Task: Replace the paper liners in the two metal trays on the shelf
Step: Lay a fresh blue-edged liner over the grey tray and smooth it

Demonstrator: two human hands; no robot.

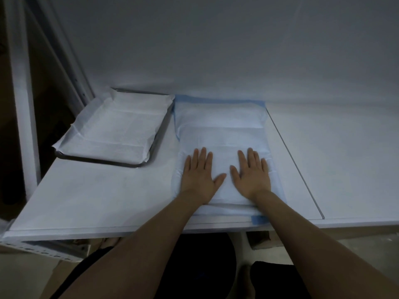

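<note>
A metal tray [103,161] sits at the shelf's back left, lined with a white paper liner [116,128] whose edges lap over the rim. To its right lies a second white liner with blue edging [220,121], spread out and covering whatever is beneath it; no tray rim shows there. My left hand [199,173] and my right hand [251,173] press flat on the near half of that liner, fingers straight, side by side.
The white shelf [97,197] runs from the left upright post [21,104] to the right, with a seam line [298,167] right of the liner. A white back wall [216,50] closes the rear. Below the front edge are my legs and the floor.
</note>
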